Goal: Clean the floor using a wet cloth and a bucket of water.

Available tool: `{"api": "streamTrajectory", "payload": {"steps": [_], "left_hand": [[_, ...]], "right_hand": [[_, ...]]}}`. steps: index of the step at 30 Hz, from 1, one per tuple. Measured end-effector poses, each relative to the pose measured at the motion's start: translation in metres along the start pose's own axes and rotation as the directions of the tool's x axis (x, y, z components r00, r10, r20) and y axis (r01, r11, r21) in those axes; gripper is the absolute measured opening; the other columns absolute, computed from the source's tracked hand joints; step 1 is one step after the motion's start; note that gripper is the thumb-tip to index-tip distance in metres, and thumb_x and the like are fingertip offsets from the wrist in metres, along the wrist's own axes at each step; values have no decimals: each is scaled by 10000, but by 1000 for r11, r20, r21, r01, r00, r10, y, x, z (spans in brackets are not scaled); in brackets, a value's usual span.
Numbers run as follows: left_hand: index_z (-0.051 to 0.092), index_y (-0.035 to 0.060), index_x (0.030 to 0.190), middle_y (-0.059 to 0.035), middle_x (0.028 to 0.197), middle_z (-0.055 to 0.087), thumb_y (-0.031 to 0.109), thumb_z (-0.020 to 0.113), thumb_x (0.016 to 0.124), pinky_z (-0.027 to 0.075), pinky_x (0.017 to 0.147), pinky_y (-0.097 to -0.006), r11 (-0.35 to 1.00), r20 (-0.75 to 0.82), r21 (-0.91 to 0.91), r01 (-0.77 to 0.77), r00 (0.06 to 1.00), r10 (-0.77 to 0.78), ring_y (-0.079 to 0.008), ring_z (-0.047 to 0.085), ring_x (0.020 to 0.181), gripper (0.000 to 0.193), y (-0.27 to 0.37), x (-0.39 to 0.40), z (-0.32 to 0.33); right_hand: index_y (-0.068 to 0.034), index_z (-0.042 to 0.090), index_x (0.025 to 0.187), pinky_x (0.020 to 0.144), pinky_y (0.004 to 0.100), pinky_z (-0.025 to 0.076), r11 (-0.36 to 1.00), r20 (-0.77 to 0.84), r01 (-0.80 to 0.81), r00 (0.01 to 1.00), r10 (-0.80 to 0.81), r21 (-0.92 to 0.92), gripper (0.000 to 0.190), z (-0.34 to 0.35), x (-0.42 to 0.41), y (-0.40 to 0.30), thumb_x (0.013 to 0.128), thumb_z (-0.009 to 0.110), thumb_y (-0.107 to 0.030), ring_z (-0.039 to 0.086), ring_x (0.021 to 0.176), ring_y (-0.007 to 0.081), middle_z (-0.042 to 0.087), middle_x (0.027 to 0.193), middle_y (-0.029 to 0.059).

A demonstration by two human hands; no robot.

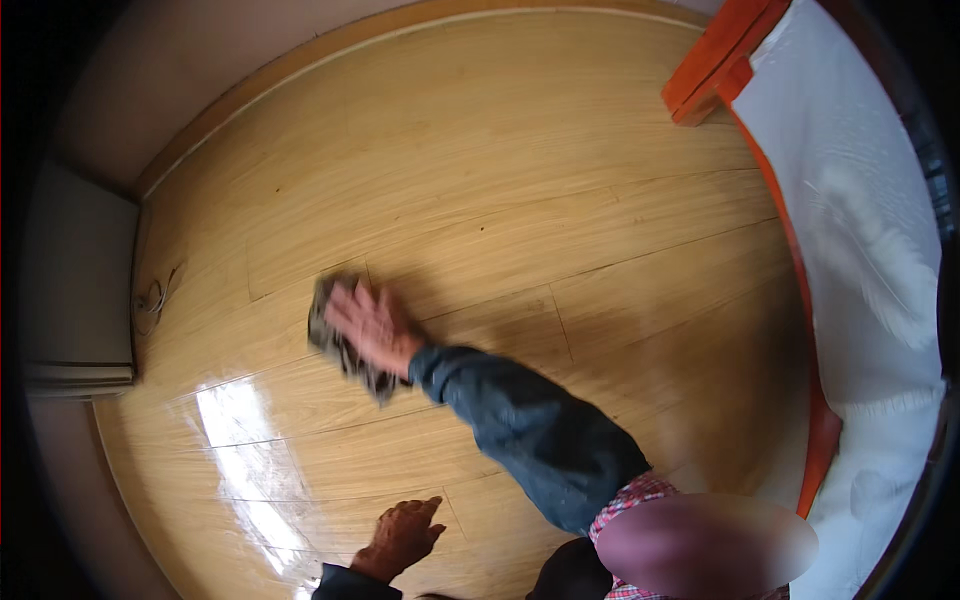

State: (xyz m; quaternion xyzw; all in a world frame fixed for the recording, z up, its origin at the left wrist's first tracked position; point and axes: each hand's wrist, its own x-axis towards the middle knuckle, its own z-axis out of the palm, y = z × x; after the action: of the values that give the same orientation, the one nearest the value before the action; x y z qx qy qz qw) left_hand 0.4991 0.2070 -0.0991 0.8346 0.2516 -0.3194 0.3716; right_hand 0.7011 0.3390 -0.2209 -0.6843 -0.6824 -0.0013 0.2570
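Note:
My right hand [371,324] lies spread over a crumpled grey-brown cloth [328,335] and presses it to the wood-plank floor [450,165]. Both hand and cloth are blurred by motion. Cloth shows past the fingertips and below the palm. A dark blue sleeve covers my right forearm, which reaches across from the lower right. My left hand [401,534] is at the bottom edge, low over the floor, with nothing in it. Its fingers are bent and the thumb stands apart. Whether it touches the boards is hard to tell.
At the right stands a bed with a red wooden frame [686,90] and a white cover [847,225] with a feather print. A grey cabinet-like object [79,270] stands by the left wall, a loose cable [156,296] beside it. Wooden baseboard [420,16] runs along the far wall.

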Motion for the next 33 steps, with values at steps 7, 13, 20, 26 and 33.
{"api": "streamTrajectory", "payload": {"steps": [7, 13, 20, 26, 33], "left_hand": [[307, -22, 1315, -270, 1312, 347, 249, 699, 724, 300, 988, -511, 967, -276, 192, 168, 955, -111, -439, 324, 1224, 759, 51, 79, 3], [211, -78, 1335, -359, 1380, 99, 310, 751, 669, 120, 1043, -569, 934, -292, 134, 330, 914, -281, -501, 80, 1298, 942, 95, 145, -8], [183, -180, 1281, -433, 1335, 65, 449, 788, 570, 80, 1032, -611, 896, -290, 248, 369, 911, -295, -572, 54, 1262, 1126, 90, 176, 24], [221, -234, 1239, -468, 1303, 96, 412, 743, 643, 104, 1018, -640, 923, -251, 229, 309, 935, -251, -612, 91, 1228, 1022, 109, 189, 22], [201, -242, 1234, -468, 1303, 83, 175, 610, 787, 134, 1027, -621, 946, -351, 140, 294, 908, -230, -620, 78, 1224, 736, 94, 189, 31]], "right_hand": [[-124, 500, 1157, 830, 429, 355, 799, -284, -547, 830, 480, -248, 371, -51, 42, 260, 803, 513, -233, 445, 1077, 308, 429, 1298, 145], [-143, 443, 1211, 895, 434, 338, 554, -249, -790, 610, 752, -262, 403, -135, -30, 383, 868, 469, -353, 449, 1081, 266, 478, 1214, 61], [-33, 407, 1246, 741, 411, 493, 423, -214, -395, 473, 855, 816, 356, -268, -339, 461, 906, 403, -140, 561, 953, 216, 475, 1200, 108], [-156, 491, 1170, 389, 316, 381, 192, -182, -463, 67, 981, 865, 343, -327, -466, 365, 905, 419, -361, 563, 653, 126, 576, 941, 42], [-93, 421, 1229, 603, 466, 403, -613, 609, -473, 793, 17, 633, 368, -331, -388, 414, 912, 399, -279, 413, 550, 133, 489, 727, 48]]}}
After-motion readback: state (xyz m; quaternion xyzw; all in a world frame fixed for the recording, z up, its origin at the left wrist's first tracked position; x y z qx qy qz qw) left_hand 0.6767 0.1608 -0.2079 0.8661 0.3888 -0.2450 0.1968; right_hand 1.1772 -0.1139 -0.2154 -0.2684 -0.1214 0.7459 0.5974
